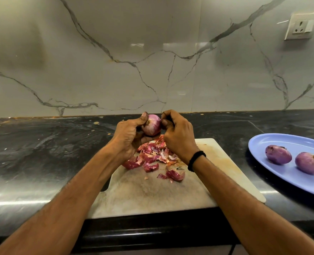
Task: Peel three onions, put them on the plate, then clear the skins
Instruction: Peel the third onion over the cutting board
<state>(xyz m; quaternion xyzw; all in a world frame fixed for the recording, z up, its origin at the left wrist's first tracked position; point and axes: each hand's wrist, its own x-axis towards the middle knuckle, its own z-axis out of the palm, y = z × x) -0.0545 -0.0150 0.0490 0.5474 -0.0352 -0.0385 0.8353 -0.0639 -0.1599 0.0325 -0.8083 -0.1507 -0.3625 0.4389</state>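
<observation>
While two peeled onions (pixel 278 154) (pixel 310 163) lie on the blue plate (pixel 266 144), the left hand (pixel 128 138) grips the third onion (pixel 152 125), the right hand (pixel 178 138) fingers (pixel 164 122) pinch its skin, and the onion skins (pixel 158 159) remain uncleared.

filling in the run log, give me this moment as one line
stage: peeling third onion | left hand: grips it | right hand: pinches its side | plate: two peeled onions | skins: on cutting board
</observation>
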